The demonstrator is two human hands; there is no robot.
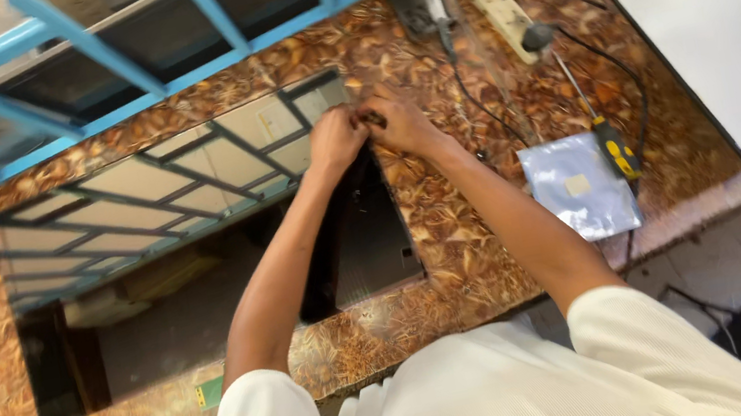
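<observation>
Both arms stretched fwd; left hand (336, 139) & right hand (398, 122) pinched closed, touching at glossy panel (197, 259) top corner.

Silver pouch (580, 185) beside glossy screen (199, 269)

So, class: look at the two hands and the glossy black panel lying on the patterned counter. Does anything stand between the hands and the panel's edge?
Nothing visible does. The left hand and right hand meet at the upper right edge of the black panel and appear to touch it. The silver bag and screwdriver lie off to the right.

Bright daylight, slight motion blur, soft shadows.
</observation>
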